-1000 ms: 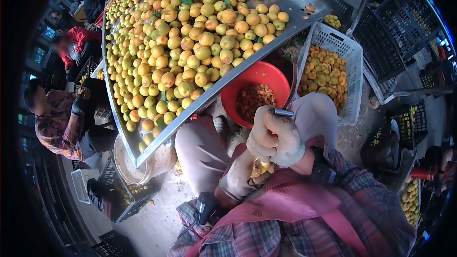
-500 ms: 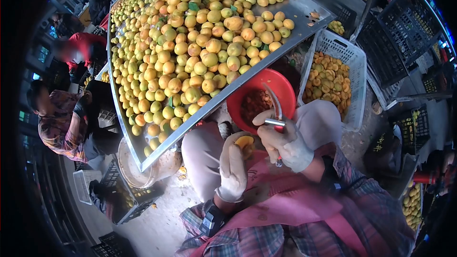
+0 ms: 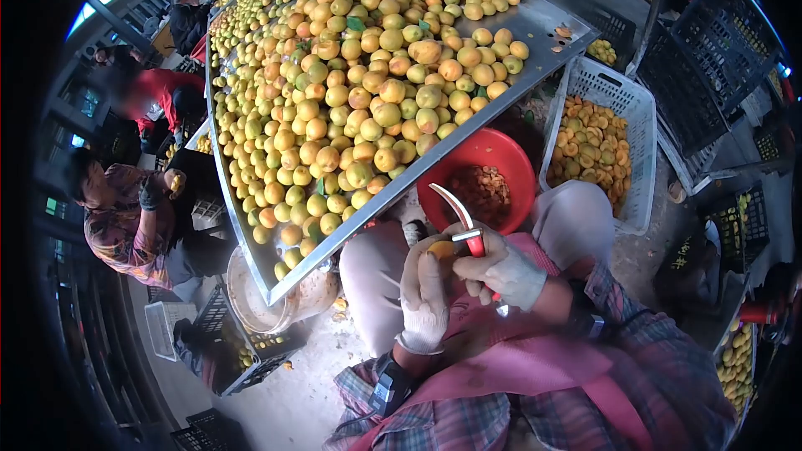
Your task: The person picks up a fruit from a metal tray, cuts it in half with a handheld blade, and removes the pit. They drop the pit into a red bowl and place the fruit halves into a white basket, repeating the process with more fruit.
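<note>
My left hand (image 3: 423, 292), in a pale work glove, is closed around an apricot (image 3: 442, 248) that is mostly covered by the fingers. Close against it, my right hand (image 3: 505, 271) grips a curved knife (image 3: 473, 240) with a red handle and a metal collar. Its hooked blade points up and to the left, over the edge of a red basin (image 3: 525, 163) with pits and scraps inside. The right fingertips are right at the apricot. Whole apricots (image 3: 368, 92) are heaped on the metal-edged table (image 3: 401, 186) in front of me.
A white crate (image 3: 639, 159) of halved apricots stands right of the basin. At left are a white bucket (image 3: 259, 292), a dark crate (image 3: 225, 359) and co-workers, one a person in a patterned shirt (image 3: 125, 213). Dark crates (image 3: 685, 92) are stacked at right.
My right hand has come down and left from beside the basin to meet the left hand at the apricot. The whole view has shifted slightly, with things appearing further right.
</note>
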`<state>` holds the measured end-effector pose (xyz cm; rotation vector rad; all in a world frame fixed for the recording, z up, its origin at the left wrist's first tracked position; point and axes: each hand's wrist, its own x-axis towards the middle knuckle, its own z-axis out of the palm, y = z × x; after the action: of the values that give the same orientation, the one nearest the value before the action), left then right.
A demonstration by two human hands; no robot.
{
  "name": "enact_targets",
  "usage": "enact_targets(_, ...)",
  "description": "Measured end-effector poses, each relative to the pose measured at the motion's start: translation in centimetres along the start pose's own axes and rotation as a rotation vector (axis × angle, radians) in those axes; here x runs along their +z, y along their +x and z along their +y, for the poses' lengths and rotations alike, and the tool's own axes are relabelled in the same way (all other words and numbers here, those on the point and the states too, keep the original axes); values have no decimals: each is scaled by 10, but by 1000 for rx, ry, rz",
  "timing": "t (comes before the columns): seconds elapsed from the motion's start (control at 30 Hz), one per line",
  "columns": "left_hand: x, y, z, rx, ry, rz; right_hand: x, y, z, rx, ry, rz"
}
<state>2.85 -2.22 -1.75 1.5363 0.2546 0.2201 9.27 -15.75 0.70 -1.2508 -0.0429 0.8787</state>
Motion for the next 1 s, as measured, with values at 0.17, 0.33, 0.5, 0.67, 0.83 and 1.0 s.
enact_targets(0.17,-7,1,-14,-371,-277,69,-17,-1,13,15,136,-1)
enact_targets(0.33,-9,7,-24,-404,-594,59,-66,40,50,-529,-747,445)
enact_targets(0.5,-2,7,-7,-326,-424,-153,-23,9,-9,63,-194,153)
enact_targets(0.67,2,11,-1,-350,-370,-294,-36,16,8,127,-210,-23)
enact_targets(0.83,-3,17,-14,-385,-594,-245,-83,-23,-45,-13,-312,468)
enact_targets(1.0,-23,32,-32,-529,-841,-236,-197,-42,-32,-290,-1301,1123)
